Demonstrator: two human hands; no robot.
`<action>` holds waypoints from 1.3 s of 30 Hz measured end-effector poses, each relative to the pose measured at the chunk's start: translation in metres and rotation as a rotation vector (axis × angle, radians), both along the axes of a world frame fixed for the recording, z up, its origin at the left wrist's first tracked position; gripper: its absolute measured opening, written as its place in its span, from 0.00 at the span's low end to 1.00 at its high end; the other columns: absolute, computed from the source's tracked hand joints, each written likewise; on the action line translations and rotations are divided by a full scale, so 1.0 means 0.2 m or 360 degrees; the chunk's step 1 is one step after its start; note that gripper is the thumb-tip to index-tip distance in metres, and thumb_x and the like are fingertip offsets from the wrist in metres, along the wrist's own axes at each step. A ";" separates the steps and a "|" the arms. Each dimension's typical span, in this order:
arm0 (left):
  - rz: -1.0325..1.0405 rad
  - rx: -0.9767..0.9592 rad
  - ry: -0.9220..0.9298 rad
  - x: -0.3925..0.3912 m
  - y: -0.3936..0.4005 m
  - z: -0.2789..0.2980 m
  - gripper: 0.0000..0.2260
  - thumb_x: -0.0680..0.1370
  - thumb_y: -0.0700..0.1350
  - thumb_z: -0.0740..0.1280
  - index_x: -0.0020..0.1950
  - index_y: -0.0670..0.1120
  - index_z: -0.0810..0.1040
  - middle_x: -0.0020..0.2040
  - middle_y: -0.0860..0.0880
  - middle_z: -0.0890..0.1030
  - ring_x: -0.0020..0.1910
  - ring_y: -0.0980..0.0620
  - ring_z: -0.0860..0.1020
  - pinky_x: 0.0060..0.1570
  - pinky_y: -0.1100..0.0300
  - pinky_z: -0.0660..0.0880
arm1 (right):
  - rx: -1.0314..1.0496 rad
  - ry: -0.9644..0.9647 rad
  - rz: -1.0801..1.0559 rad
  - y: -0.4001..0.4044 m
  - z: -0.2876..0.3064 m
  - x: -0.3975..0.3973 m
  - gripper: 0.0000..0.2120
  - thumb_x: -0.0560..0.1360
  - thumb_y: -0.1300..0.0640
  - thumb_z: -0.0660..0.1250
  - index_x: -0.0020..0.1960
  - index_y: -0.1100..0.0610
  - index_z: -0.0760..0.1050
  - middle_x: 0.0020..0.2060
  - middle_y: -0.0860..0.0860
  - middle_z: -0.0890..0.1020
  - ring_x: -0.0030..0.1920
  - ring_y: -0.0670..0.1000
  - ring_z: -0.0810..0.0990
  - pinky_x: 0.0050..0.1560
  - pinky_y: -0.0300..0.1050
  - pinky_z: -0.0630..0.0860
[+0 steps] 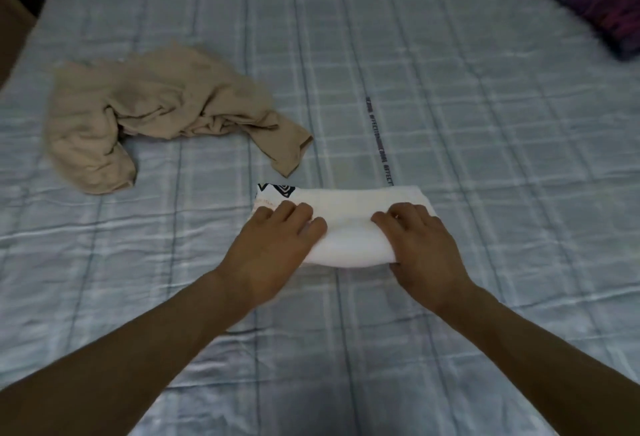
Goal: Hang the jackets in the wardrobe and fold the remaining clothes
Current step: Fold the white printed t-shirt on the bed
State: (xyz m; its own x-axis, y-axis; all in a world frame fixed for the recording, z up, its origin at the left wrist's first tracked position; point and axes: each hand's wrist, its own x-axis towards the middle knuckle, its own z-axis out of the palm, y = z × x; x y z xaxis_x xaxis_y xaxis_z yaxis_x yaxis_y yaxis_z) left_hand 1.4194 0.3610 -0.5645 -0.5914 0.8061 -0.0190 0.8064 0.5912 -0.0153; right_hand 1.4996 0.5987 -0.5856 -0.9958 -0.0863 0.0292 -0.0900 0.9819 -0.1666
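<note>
Garment [349, 213] under left hand [277, 245]
</note>
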 end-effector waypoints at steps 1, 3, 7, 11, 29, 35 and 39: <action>0.0016 -0.0013 0.0013 0.02 0.00 0.07 0.32 0.55 0.39 0.81 0.57 0.45 0.77 0.53 0.45 0.78 0.47 0.43 0.77 0.38 0.50 0.76 | 0.0025 -0.0024 -0.0008 0.01 0.08 0.02 0.33 0.56 0.63 0.80 0.61 0.58 0.78 0.53 0.57 0.79 0.50 0.60 0.79 0.45 0.53 0.76; 0.0030 -0.0016 0.0046 0.10 -0.01 0.24 0.32 0.55 0.39 0.81 0.57 0.46 0.77 0.52 0.45 0.77 0.47 0.43 0.76 0.36 0.50 0.75 | 0.0058 -0.0004 0.0002 0.01 0.25 0.09 0.33 0.55 0.60 0.81 0.59 0.57 0.77 0.51 0.55 0.78 0.47 0.57 0.78 0.42 0.52 0.75; 0.0022 -0.0052 0.0135 0.25 -0.07 0.63 0.35 0.54 0.42 0.82 0.58 0.46 0.73 0.53 0.45 0.76 0.47 0.43 0.75 0.34 0.49 0.75 | 0.0038 0.0122 0.0057 -0.01 0.62 0.26 0.34 0.52 0.57 0.82 0.56 0.54 0.72 0.48 0.53 0.79 0.42 0.55 0.77 0.37 0.48 0.73; 0.0029 -0.0089 0.0298 0.40 -0.14 1.15 0.32 0.57 0.43 0.80 0.58 0.46 0.72 0.53 0.44 0.76 0.47 0.43 0.75 0.34 0.51 0.74 | 0.0049 0.0305 0.0157 -0.04 1.10 0.36 0.33 0.56 0.57 0.80 0.57 0.53 0.69 0.49 0.52 0.78 0.43 0.55 0.77 0.38 0.49 0.73; 0.0631 -0.0072 0.0975 1.20 -1.36 2.68 0.26 0.64 0.44 0.75 0.60 0.45 0.72 0.55 0.45 0.75 0.49 0.42 0.75 0.38 0.48 0.76 | -0.0047 0.0930 0.1043 -1.16 2.58 0.48 0.35 0.60 0.58 0.80 0.62 0.53 0.67 0.52 0.53 0.79 0.47 0.56 0.79 0.41 0.51 0.79; 0.0948 -0.0126 0.1060 1.63 -2.02 2.86 0.23 0.63 0.42 0.76 0.56 0.44 0.77 0.51 0.44 0.78 0.44 0.40 0.77 0.34 0.52 0.77 | -0.0027 0.1047 0.1326 -1.92 2.80 0.61 0.32 0.59 0.61 0.79 0.61 0.55 0.73 0.51 0.54 0.78 0.48 0.58 0.79 0.42 0.54 0.78; 0.1173 -0.0162 0.1076 1.93 -2.47 2.89 0.24 0.63 0.41 0.76 0.58 0.44 0.77 0.52 0.44 0.77 0.45 0.41 0.76 0.35 0.51 0.76 | -0.0021 0.1190 0.1525 -2.44 2.91 0.75 0.33 0.56 0.61 0.78 0.59 0.54 0.72 0.48 0.53 0.78 0.45 0.56 0.78 0.39 0.49 0.75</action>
State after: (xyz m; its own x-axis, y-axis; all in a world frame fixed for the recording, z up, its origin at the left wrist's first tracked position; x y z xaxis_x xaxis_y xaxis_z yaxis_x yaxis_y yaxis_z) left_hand 1.8057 -0.1325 0.0144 -0.8545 0.2476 0.4567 0.0429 0.9098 -0.4129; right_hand 1.6502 0.1105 -0.0040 -0.2657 -0.7734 0.5756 -0.8565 0.4634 0.2273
